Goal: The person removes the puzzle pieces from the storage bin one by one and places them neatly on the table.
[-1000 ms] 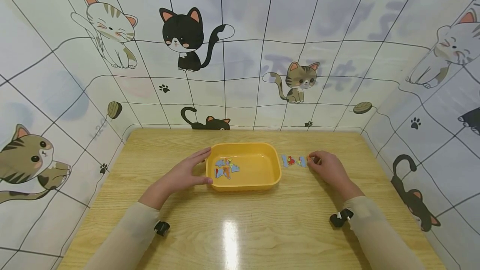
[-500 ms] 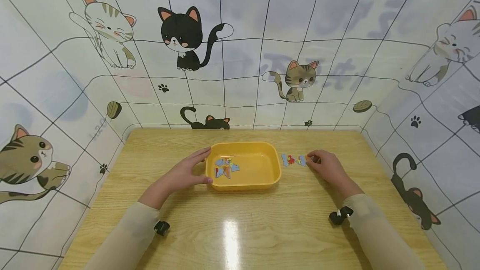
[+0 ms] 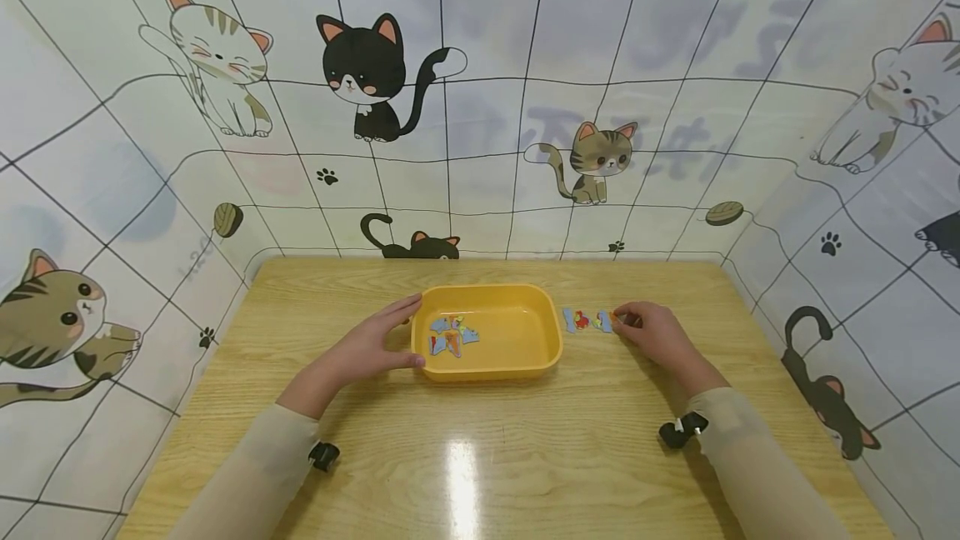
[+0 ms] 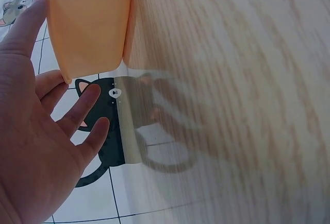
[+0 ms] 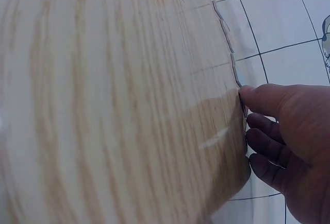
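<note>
My left hand [image 3: 369, 342], fingers spread and nearly straight, touches the left end of a yellow plastic tray [image 3: 517, 372]. Its thumb is at the near corner and its index finger at the far corner. In the left wrist view the tray's wall [image 4: 90, 28] shows between them. My right hand [image 3: 657, 337] pinches a small orange puzzle piece [image 3: 616, 317] at the tabletop, mostly hidden behind the fingers. To its left lies a short row of flat blue and red puzzle pieces [image 3: 582, 321]. In the right wrist view the hand [image 5: 304, 136] has its thumb tip at the row's end.
Several more blue and orange puzzle pieces [image 3: 453, 335] lie inside the tray's left half. The wooden table [image 3: 555, 457] meets a wall covering [image 3: 495, 115] printed with cats at the back and sides. Black wrist cameras [image 3: 324, 457] are strapped over both beige sleeves [image 3: 251, 473].
</note>
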Demonstrator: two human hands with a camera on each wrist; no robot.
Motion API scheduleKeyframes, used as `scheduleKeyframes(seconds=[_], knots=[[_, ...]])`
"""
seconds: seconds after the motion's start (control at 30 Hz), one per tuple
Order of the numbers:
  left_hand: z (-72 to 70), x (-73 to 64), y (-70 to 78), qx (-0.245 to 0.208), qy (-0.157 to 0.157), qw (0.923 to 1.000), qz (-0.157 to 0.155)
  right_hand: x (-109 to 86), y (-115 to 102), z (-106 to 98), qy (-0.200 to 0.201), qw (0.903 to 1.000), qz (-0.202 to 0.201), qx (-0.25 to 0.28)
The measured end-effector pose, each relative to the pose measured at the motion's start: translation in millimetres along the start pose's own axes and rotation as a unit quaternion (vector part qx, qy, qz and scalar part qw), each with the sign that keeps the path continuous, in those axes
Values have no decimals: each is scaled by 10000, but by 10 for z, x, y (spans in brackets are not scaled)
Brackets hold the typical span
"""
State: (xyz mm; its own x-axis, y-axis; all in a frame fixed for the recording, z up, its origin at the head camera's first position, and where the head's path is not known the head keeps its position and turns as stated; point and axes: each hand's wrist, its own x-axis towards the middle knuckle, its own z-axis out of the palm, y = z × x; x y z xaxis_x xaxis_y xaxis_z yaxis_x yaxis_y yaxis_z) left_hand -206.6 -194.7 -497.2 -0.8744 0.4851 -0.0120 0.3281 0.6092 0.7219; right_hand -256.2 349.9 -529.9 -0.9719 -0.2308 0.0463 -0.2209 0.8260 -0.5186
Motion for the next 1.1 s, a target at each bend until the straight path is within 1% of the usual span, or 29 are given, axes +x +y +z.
scheduleKeyframes(seconds=[0.3,0.43,0.6,0.87,1.1], knots=[[8,-5,5,-86,-5,10000,-12,-10,25,18,68,9999,79,65],[12,-5,0,-68,3,10000,-11,-24,-7,4,145,9997,106,158],[12,-1,-2,-59,21,10000,-4,-25,-90,-30,241,9994,15,239],[15,4,-2,-33,19,10000,-26,5,-379,-84,344,9984,-312,312],[6,0,-12,-23,29,10000,-7,67,-658,-93,479,9941,-901,380]])
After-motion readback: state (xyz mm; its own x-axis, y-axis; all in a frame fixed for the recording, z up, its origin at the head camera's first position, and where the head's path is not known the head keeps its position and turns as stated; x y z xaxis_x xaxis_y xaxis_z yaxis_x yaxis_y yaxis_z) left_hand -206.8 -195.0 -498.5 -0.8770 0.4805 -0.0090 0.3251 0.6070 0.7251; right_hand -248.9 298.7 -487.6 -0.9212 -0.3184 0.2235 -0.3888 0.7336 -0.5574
